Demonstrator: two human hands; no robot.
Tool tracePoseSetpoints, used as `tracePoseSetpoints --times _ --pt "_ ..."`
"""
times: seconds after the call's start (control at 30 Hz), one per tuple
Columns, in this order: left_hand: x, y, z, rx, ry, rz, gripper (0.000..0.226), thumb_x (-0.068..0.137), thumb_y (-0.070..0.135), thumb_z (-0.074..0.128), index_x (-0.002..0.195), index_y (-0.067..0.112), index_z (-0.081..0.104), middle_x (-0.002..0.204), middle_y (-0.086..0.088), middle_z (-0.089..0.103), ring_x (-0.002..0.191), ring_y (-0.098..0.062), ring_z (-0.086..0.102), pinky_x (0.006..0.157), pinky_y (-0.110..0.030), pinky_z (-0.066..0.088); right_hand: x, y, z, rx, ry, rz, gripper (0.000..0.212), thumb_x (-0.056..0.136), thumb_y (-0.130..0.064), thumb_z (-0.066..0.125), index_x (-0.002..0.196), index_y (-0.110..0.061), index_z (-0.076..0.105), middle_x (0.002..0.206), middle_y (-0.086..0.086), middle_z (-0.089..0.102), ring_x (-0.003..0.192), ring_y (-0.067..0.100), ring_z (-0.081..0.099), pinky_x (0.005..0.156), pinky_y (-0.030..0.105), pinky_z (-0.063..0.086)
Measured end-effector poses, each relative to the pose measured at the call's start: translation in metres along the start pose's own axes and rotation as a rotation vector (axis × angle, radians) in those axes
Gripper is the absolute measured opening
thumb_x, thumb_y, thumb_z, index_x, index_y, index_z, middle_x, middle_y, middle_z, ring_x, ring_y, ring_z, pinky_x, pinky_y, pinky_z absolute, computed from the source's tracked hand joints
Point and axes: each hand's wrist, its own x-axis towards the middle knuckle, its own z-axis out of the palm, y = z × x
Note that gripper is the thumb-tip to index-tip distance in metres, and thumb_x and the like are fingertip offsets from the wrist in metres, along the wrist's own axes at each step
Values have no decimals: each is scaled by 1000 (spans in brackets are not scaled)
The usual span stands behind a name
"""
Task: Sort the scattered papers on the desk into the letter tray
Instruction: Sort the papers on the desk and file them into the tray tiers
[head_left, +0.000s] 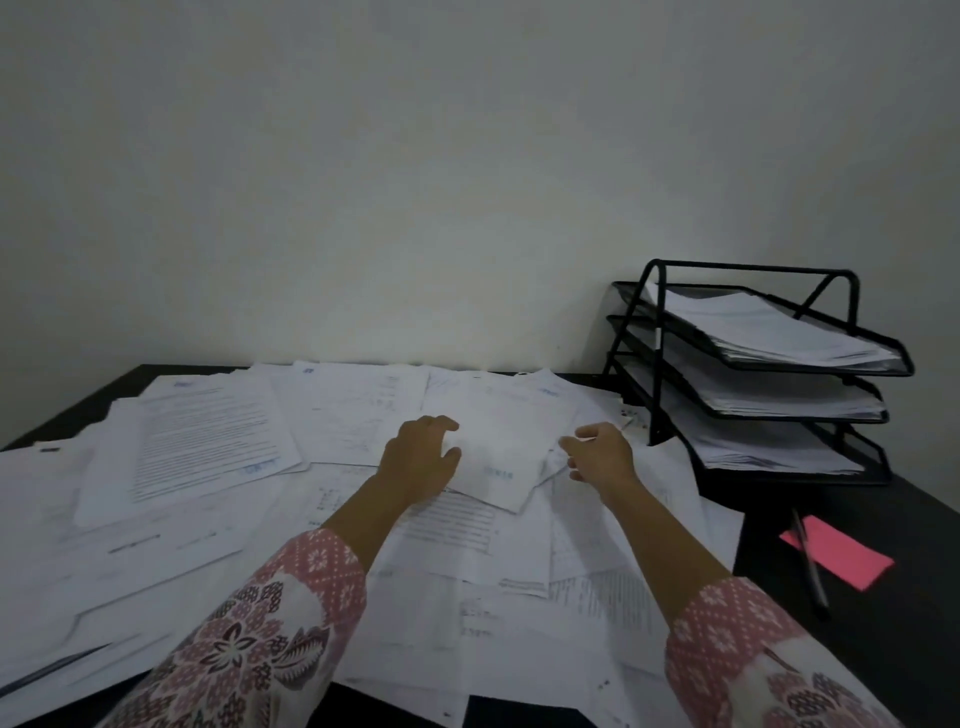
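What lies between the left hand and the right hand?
In the head view, a white sheet atop the scattered papers spans the gap between left hand and right hand.

White is seen right across the scattered papers (208, 441), ruled with fine black print, and small blue marks are picked out at several corners. The top sheet (498, 441) is white too, with a blue mark printed near its lower edge. Black is shown wherever the desk (909, 649) is left bare. The letter tray (810, 366) is finished in black wire mesh, and white sheets are seen in it. A bright pink paper slip (852, 561) is caught at the right, with a dark pen (813, 571) on it. The left sleeve (270, 623) and right sleeve (737, 639) are patterned alike: pink with a white dotted lattice and small flowers at the cuffs, cream with dark maroon blossoms and leaves further up. The wall (415, 182) is rendered a plain pale grey-white.
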Motion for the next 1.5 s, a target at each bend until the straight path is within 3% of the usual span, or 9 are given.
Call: tracePoseSetpoints --times 0.07,0.17,0.3,0.37,0.7,0.97,1.13,1.37,1.5 --pt "-6 -17 -4 28 30 -63 40 94 28 52 132 18 48 137 -6 49 126 -24 43 101 -37 37 -3 4 14 -109 -1 -15 35 87 -21 65 114 -1 54 112 16 59 87 24 57 83 37 51" --pt "-12 -36 -6 66 58 -130 44 96 30 48 137 16 43 143 -7 42 132 -25 35 106 -37 29 -6 4 31 -292 0 -37 25 86 -27 66 80 -7 54 84 7 54 83 21 54 69 28 43" --pt "-12 -51 0 104 32 -188 54 95 41 45 142 16 35 147 -6 37 135 -25 31 109 -38 24 -8 -4 47 -424 58 89 66 83 -37 68 127 2 40 134 21 33 121 35 41 91 37 42" --pt "-14 -56 8 164 55 -166 55 95 44 43 142 15 36 148 -5 36 135 -24 30 109 -38 23 -6 -9 52 -436 83 132 75 81 -37 72 131 2 33 137 22 28 123 35 39 92 38 43" --pt "-13 -66 17 67 152 -111 55 93 43 49 140 17 39 146 -2 38 136 -21 29 110 -37 20 23 -11 57 20 311 137 52 90 1 51 135 4 26 135 24 38 116 35 49 82 31 43" --pt "-12 -70 16 -33 217 -114 49 90 34 57 133 13 48 137 -3 48 128 -22 38 105 -37 27 41 -2 47 -72 253 129 29 91 2 41 118 6 51 117 21 55 108 34 53 74 29 38" --pt "-12 -72 17 -97 219 -96 47 88 31 62 129 10 54 133 -5 53 124 -24 44 105 -41 34 45 5 39 -138 95 86 29 91 4 34 67 -12 42 72 5 44 76 22 46 53 25 32" --pt "-15 -68 15 -134 223 -60 44 86 34 64 124 14 60 127 0 59 121 -21 47 104 -40 35 28 -1 42 -90 16 51 41 96 -45 42 75 -11 49 76 6 47 70 19 47 59 28 37" --pt "-17 -67 13 -132 220 -48 42 86 34 63 123 15 61 126 0 60 121 -21 48 104 -39 34 26 -6 45 271 -86 240 84 85 -71 37 137 -6 43 130 8 50 121 31 49 104 44 40"
